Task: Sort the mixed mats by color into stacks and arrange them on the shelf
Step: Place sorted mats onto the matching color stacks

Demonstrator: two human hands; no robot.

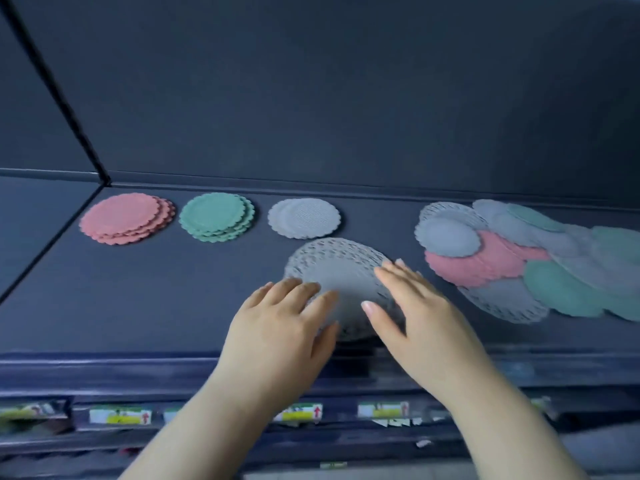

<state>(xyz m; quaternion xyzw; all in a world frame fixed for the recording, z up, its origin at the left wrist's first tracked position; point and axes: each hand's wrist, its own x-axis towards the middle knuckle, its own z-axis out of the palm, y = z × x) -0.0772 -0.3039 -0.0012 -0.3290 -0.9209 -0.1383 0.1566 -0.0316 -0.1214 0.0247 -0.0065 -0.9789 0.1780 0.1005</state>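
Observation:
On the dark blue shelf [173, 292] lie three sorted stacks along the back: pink mats [126, 218], green mats [216, 217] and plain grey mats [304, 217]. In front of the grey stack sits a grey lacy mat pile [337, 268]. My left hand [282, 327] rests flat on its near left edge with straight fingers. My right hand [415, 313] lies flat on its right side, fingers spread. To the right spreads a mixed heap of grey, pink and green mats [519, 258], overlapping one another.
The shelf's back wall [311, 98] rises right behind the stacks, and a side panel [38, 216] closes the left end. Below the shelf's front lip [138, 368] run rails with price labels [119, 415].

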